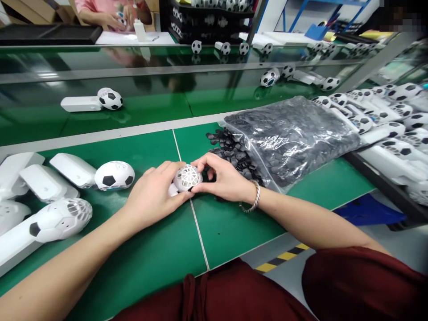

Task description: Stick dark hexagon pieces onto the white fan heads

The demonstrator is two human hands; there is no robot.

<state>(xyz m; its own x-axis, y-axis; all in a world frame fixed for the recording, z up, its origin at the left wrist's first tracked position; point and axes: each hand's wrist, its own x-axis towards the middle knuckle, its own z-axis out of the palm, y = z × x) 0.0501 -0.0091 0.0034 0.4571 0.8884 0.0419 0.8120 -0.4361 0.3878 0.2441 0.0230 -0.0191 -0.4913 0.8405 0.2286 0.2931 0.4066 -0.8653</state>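
Both hands meet at the middle of the green work mat (160,249). My left hand (152,194) grips a white handheld fan with a ball-shaped grille head (187,177), its handle hidden under the palm. My right hand (224,178), a silver bracelet on its wrist, rests its fingertips against the right side of the grille head. Loose black pentagon pieces (230,147) lie just behind the right hand, spilled from a clear plastic bag (294,133) full of them.
Several white fans with football-patterned heads (113,175) lie at the left; one with open holes (63,219) is nearest. More fans are piled at the right (394,129). A conveyor (133,102) carries one fan (107,99). Another person's hands (117,18) work at the far bench.
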